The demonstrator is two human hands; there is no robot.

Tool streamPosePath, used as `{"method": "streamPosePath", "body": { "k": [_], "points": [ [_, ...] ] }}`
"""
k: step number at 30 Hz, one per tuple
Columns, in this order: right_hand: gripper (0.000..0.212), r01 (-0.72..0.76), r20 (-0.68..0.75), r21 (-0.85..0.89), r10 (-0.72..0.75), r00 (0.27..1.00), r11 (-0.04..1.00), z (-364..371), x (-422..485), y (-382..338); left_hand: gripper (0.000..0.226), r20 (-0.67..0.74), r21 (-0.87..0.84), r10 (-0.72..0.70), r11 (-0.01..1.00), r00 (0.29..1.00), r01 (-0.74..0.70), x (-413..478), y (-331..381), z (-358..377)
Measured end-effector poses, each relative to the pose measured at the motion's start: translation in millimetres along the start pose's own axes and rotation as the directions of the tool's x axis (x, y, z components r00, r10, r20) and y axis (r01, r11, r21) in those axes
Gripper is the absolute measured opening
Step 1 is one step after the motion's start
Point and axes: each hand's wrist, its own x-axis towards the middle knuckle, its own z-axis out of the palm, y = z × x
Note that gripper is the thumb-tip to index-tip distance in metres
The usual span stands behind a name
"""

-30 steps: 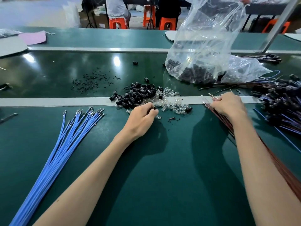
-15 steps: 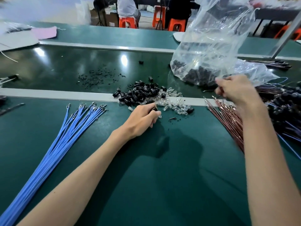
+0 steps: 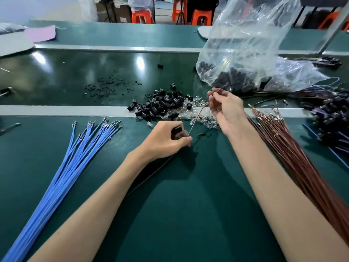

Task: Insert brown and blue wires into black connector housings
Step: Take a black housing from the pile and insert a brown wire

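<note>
A single wide-angle camera worn on the person's head looks forward and steeply down, close over the green desk (image 3: 179, 214), so the left hand (image 3: 164, 140) and the right hand (image 3: 226, 110) reach in from the bottom edge to mid-frame. The view takes in the blue wires (image 3: 71, 167) fanned out left of the left hand and the brown wires (image 3: 294, 157) right of the right hand. Beyond the hands it reaches a clear plastic bag (image 3: 245, 44) and, far off at the top edge, orange stools (image 3: 141, 16).

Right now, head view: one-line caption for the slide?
Left hand grips a black connector housing while right hand pinches one brown wire angled down toward it.
</note>
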Motion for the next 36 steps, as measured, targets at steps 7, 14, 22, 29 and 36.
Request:
{"method": "streamPosePath", "body": {
  "k": [7,14,22,29,36],
  "points": [
    [0.016,0.117,-0.161,0.049,-0.108,0.981,0.992,-4.9,9.2,9.3,0.035,-0.060,-0.086,-0.023,0.996,0.998,0.017,3.9,-3.6,2.6],
    [0.013,0.182,0.500,-0.281,-0.018,0.866,0.942,-2.2,-3.6,-3.6,0.041,-0.188,-0.218,0.021,0.974,0.982,-0.062,2.8,5.4,3.5],
    [0.028,0.317,0.341,-0.426,-0.175,0.924,0.847,6.7,-14.9,1.4,0.025,-0.171,-0.212,-0.048,0.977,0.984,0.011,-2.2,7.1,0.4],
    [0.021,0.283,0.497,-0.522,0.017,0.867,0.805,-5.9,-56.4,35.5,0.038,-0.158,0.012,0.111,0.994,0.981,-0.111,-23.0,13.3,-2.4],
    [0.041,0.227,0.276,-0.291,-0.146,0.950,0.929,-18.1,-69.9,45.3,0.046,-0.051,0.303,0.101,0.950,0.994,-0.081,-51.0,7.1,-11.9]
  ]
}}
